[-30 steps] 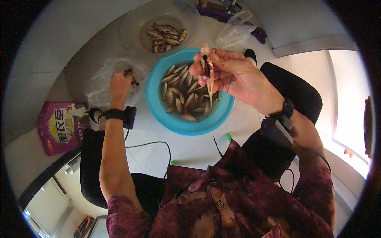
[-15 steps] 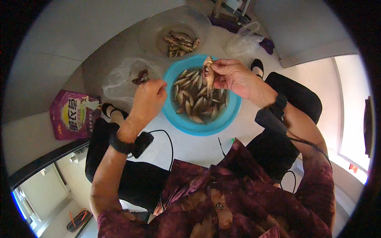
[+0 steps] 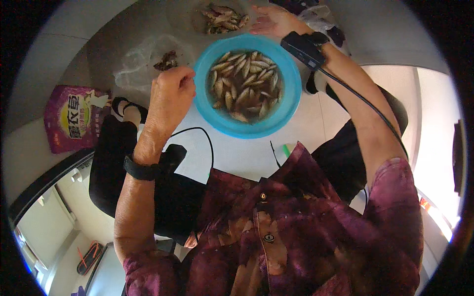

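Observation:
Over the right rim of a clear bowl (image 3: pixel 170 15) at the far side, my right hand (image 3: pixel 277 21) stretches with fingers apart and no fish in it. Slit fish (image 3: pixel 224 20) lie heaped in that bowl. My left hand (image 3: pixel 173 90) is curled closed left of the blue basin (image 3: pixel 200 101), just nearer than a clear plastic bag (image 3: pixel 133 69) with dark red fish guts (image 3: pixel 168 60) on it. Whatever the left fingers hold, if anything, is hidden. Many small whole fish (image 3: pixel 242 81) lie in murky water in the basin.
A purple printed pouch (image 3: pixel 74 118) stands at the left. Another clear bag (image 3: pixel 316 17) lies at the far right by a cabinet panel. My knees flank the basin, and black cables run from the wrist devices (image 3: pixel 303 52). A green-edged item (image 3: pixel 289 149) lies near my shirt.
My right hand has moved away from above the basin to beside the clear bowl, and the fish it held is out of it. My left hand stays closed. The view has shifted.

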Demonstrator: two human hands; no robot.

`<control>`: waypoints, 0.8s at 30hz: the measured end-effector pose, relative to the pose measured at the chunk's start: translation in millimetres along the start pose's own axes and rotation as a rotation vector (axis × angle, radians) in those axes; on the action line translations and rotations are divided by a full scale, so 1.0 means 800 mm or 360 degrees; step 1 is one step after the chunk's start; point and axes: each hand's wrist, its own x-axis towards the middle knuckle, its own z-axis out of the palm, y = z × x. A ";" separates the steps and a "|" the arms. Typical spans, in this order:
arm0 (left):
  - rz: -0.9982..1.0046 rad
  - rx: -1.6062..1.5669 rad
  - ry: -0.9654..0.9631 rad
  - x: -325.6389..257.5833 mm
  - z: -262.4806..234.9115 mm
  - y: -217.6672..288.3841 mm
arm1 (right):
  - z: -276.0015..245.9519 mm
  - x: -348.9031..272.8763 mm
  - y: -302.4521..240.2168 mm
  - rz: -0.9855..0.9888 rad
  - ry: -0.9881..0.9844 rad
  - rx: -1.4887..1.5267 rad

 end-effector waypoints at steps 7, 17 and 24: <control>0.0109 0.0111 -0.0169 0.003 0.044 -0.022 | 0.056 -0.078 -0.042 0.0128 0.0403 -0.0036; -0.0077 0.0901 -0.0776 0.001 0.183 -0.126 | 0.114 -0.159 -0.022 0.0081 0.0675 -0.0289; 0.0054 0.0971 -0.1198 -0.010 0.276 -0.166 | 0.114 -0.166 -0.022 0.0148 0.0553 -0.0308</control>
